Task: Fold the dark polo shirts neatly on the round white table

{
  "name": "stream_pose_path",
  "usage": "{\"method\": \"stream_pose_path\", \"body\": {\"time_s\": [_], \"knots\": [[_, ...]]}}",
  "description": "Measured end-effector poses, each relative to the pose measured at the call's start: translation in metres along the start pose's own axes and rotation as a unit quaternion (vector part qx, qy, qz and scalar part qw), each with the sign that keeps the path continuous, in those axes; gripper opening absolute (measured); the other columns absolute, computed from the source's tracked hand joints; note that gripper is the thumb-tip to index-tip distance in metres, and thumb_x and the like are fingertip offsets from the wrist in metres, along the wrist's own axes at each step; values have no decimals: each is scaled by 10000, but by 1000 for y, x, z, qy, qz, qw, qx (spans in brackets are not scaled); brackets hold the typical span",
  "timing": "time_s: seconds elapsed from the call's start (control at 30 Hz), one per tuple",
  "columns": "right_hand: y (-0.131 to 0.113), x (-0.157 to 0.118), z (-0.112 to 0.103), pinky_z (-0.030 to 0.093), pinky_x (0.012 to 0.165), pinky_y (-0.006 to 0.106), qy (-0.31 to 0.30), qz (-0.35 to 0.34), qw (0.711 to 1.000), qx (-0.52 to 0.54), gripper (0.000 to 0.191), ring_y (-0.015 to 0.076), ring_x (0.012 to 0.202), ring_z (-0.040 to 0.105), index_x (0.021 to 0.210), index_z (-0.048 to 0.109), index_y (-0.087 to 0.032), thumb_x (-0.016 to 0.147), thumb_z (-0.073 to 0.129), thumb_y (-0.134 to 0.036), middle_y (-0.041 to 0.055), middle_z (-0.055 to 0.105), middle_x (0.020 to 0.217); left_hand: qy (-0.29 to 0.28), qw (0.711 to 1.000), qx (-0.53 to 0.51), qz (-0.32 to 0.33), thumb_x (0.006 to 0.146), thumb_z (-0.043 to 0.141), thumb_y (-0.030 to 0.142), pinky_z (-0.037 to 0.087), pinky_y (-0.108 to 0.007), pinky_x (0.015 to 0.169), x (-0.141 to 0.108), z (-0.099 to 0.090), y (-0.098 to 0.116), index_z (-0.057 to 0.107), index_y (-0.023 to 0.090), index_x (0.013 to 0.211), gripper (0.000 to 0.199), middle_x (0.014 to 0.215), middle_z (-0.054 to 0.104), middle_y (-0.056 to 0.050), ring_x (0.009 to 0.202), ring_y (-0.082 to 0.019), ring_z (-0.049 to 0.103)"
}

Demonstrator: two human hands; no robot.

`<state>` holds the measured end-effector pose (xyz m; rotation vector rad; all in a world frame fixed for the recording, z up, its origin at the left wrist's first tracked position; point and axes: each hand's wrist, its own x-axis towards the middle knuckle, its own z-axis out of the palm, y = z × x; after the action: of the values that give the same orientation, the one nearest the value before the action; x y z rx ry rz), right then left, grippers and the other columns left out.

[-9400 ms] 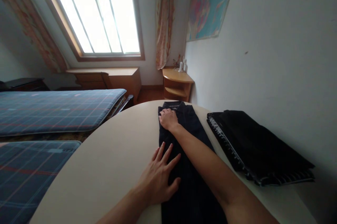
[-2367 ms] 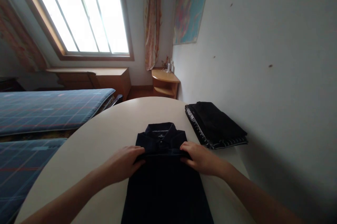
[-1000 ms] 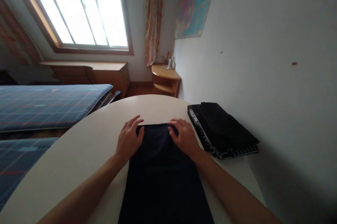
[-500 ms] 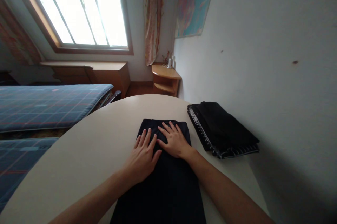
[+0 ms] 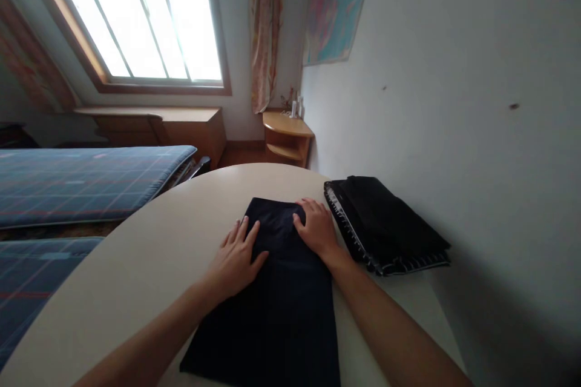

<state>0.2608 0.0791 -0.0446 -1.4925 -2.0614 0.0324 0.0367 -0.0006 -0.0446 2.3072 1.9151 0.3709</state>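
Observation:
A dark navy folded cloth (image 5: 281,290) lies lengthwise on the pale round table (image 5: 149,266). My left hand (image 5: 233,263) rests flat with its fingers spread over the cloth's left edge, near the far end. At the far right corner, my right hand (image 5: 315,226) lies over the cloth's edge, its fingers curved over the corner and the thumb apart on top. Neither hand has anything lifted. Just right of my right hand sits a stack of folded black clothes (image 5: 385,223) with a white-striped edge.
Beds with blue plaid mattresses (image 5: 91,184) stand left of the table. Beyond the table are a wooden corner shelf (image 5: 287,125) and a low wooden cabinet (image 5: 195,117) under the window. A white wall (image 5: 454,102) runs along the right side.
My hands have moved apart, the left toward the left edge and the right toward the far right corner. The dark cloth has turned slightly, its near end shifting left.

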Motion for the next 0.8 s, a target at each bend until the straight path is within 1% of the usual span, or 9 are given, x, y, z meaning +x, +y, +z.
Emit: {"method": "stream_pose_path", "body": {"time_s": [0.07,0.13,0.23,0.37,0.43,0.47,0.6,0.7,0.8], "knots": [[10,1,2,356,1107,401,26,58,998,-1,411,271,1267,514,1295,600,-119,930,541,-298,151,611,1337,39,999,-17,-22,939,501,461,311,-510,1169,14,2,-18,379,158,1529,674,1577,368,-173,1470,-343,312],[19,3,6,388,1082,388,18,89,996,12,399,273,1209,556,1268,611,-97,929,543,-295,162,652,1259,58,997,-44,-5,931,506,421,336,-472,1160,24,3,-32,418,160,1499,631,1492,498,-147,1405,-309,425],[27,5,10,412,1061,373,-9,72,996,44,353,260,1151,586,1227,636,-125,918,558,-276,129,686,1197,71,995,-76,6,905,529,390,395,-439,1107,28,0,-39,483,152,1432,579,1349,621,-130,1285,-295,537],[24,6,8,417,1061,366,-30,30,994,98,337,237,1155,588,1212,647,-156,893,593,-247,98,693,1204,56,989,-114,-79,899,522,432,506,-405,895,26,-13,-35,511,179,1378,542,1054,727,-97,985,-285,679],[19,5,5,418,1063,367,-49,3,990,131,330,228,1161,591,1205,653,-176,885,602,-242,85,695,1211,59,981,-135,-123,907,503,473,515,-381,810,27,-17,-38,517,192,1364,537,970,734,-76,877,-268,694],[16,4,3,421,1061,366,-58,-11,987,148,329,223,1160,594,1204,654,-185,885,601,-243,79,695,1215,69,978,-144,-132,905,502,481,513,-376,806,28,-17,-41,521,185,1357,541,986,735,-82,877,-265,695],[10,3,-1,429,1054,359,-73,-38,976,202,330,207,1163,600,1205,645,-201,885,583,-248,70,689,1222,110,966,-205,-115,871,542,460,517,-380,848,35,-10,-60,527,154,1341,561,1094,725,-124,939,-259,698],[12,4,1,457,1005,355,-30,23,982,184,372,212,1105,619,1230,619,-184,874,586,-284,83,686,1193,120,950,-270,-100,839,579,465,539,-363,793,39,-7,-69,545,164,1313,563,1043,738,-102,865,-238,706],[18,6,2,484,908,350,12,97,988,116,422,230,969,636,1215,627,-152,852,609,-366,89,699,1039,115,930,-336,-93,812,615,482,550,-342,704,40,-7,-70,537,148,1324,617,1013,745,-100,751,-217,699]]}}
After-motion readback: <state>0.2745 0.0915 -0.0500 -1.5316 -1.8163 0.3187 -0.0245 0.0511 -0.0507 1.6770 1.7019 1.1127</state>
